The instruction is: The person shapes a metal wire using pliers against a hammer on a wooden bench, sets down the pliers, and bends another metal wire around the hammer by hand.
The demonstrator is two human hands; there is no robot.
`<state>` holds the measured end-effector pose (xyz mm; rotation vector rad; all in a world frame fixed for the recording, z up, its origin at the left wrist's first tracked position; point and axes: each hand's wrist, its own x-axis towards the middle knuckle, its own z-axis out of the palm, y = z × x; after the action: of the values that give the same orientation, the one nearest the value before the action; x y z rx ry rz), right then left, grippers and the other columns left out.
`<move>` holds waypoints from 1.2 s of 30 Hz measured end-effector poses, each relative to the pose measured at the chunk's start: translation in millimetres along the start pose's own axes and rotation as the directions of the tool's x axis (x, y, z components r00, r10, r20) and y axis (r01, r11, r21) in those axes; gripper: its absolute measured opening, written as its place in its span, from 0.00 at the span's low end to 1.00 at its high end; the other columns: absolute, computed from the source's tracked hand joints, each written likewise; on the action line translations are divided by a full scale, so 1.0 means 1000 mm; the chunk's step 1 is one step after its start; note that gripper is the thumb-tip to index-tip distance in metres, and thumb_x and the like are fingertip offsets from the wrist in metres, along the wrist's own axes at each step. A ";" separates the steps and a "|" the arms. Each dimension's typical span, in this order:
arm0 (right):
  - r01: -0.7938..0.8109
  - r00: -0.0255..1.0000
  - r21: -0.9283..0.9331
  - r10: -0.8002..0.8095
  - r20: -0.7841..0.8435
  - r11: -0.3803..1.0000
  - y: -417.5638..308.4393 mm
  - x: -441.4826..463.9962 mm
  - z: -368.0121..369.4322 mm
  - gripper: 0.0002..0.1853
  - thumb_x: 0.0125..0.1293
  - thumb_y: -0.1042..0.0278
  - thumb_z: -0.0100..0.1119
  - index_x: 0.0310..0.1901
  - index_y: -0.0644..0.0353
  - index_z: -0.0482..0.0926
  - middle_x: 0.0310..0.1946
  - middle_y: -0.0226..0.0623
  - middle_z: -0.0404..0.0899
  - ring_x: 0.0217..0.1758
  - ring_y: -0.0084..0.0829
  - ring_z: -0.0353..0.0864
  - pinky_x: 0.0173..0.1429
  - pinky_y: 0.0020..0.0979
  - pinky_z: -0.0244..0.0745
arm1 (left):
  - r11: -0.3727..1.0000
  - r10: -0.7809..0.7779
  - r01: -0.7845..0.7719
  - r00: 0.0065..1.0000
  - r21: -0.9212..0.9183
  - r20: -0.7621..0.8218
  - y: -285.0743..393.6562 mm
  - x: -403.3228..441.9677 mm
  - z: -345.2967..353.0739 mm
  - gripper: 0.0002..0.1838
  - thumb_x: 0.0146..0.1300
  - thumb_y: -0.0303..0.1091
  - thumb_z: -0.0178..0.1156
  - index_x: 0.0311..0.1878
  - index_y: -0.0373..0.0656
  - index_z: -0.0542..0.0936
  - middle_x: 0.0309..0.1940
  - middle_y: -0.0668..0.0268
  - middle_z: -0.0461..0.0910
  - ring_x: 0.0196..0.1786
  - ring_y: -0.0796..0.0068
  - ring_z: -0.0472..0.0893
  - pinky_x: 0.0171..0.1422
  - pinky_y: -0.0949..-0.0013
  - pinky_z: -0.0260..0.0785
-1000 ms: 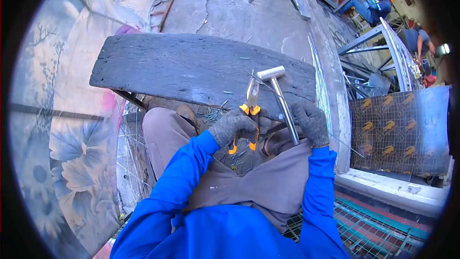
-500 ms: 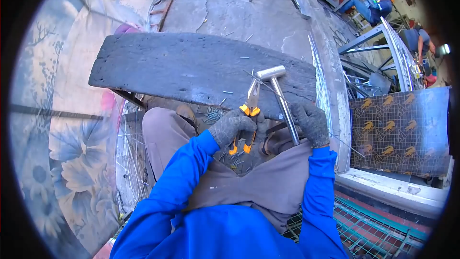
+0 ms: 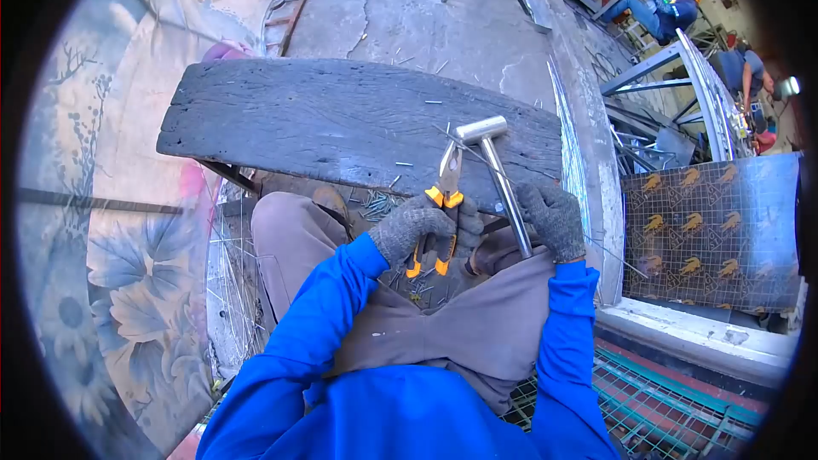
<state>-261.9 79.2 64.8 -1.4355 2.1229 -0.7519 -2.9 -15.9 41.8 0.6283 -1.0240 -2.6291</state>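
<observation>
My left hand, in a grey knit glove, is wrapped round pliers with orange and black handles. Their jaws point up over the bench and meet a thin metal wire. This wire slants down to my right hand, also gloved, whose fingers are closed on it; its far end sticks out beyond that hand. A metal hammer lies with its head on the dark wooden bench. Its handle extends past the near edge towards my right thigh, close beside my right hand.
Short metal pieces are scattered on the floor below the bench, with a few on top. Long thin wires stand at the bench's right end. A patterned sheet is at right, a floral cloth at left. Two people are farther off.
The fingers of my left hand have loosened a little and the pliers' handles are slightly farther apart. My right hand, the wire and the hammer stay almost where they were.
</observation>
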 end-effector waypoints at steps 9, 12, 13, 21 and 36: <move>-0.047 0.999 0.010 0.047 0.020 0.999 -0.001 0.000 0.000 0.18 0.72 0.50 0.60 0.47 0.56 0.88 0.38 0.42 0.87 0.39 0.40 0.87 0.44 0.39 0.80 | 1.000 -0.001 0.001 1.000 -0.005 0.015 -0.004 0.003 -0.006 0.21 0.54 0.29 0.58 0.53 0.34 0.79 0.41 0.60 0.84 0.40 0.71 0.84 0.41 0.74 0.77; -0.056 0.998 -0.003 0.056 0.042 0.998 0.000 0.001 -0.001 0.18 0.72 0.50 0.60 0.48 0.56 0.88 0.38 0.42 0.88 0.40 0.40 0.88 0.44 0.39 0.80 | 0.997 -0.048 0.053 0.996 0.063 -0.073 -0.002 -0.001 -0.003 0.17 0.56 0.30 0.59 0.49 0.36 0.79 0.35 0.63 0.82 0.35 0.74 0.82 0.36 0.74 0.74; -0.042 0.998 -0.004 0.043 0.039 0.999 0.002 0.001 0.000 0.18 0.71 0.50 0.60 0.48 0.56 0.88 0.39 0.42 0.88 0.40 0.40 0.88 0.44 0.39 0.80 | 0.988 -0.082 0.100 0.985 0.118 -0.152 0.003 -0.004 0.001 0.15 0.57 0.31 0.60 0.47 0.37 0.79 0.32 0.65 0.81 0.31 0.76 0.80 0.33 0.74 0.73; -0.031 1.000 -0.046 0.030 -0.007 0.998 0.006 0.001 0.004 0.19 0.71 0.49 0.60 0.47 0.55 0.88 0.42 0.41 0.88 0.43 0.42 0.87 0.47 0.40 0.80 | 0.998 0.052 -0.042 0.978 0.056 -0.204 -0.024 0.014 -0.003 0.10 0.60 0.27 0.58 0.45 0.39 0.78 0.26 0.69 0.77 0.22 0.78 0.75 0.27 0.71 0.69; -0.065 0.998 0.121 0.062 0.021 0.991 -0.008 -0.005 0.001 0.16 0.72 0.55 0.60 0.47 0.59 0.87 0.36 0.39 0.87 0.39 0.34 0.87 0.43 0.35 0.79 | 0.993 0.064 -0.071 0.995 -0.094 -0.075 -0.025 0.008 -0.004 0.07 0.57 0.28 0.59 0.39 0.40 0.75 0.27 0.66 0.76 0.26 0.74 0.78 0.29 0.69 0.71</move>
<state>-254.2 81.2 69.7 -1.3003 2.0618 -0.8265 -10.2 -3.3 19.9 0.6494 -0.8763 -2.5604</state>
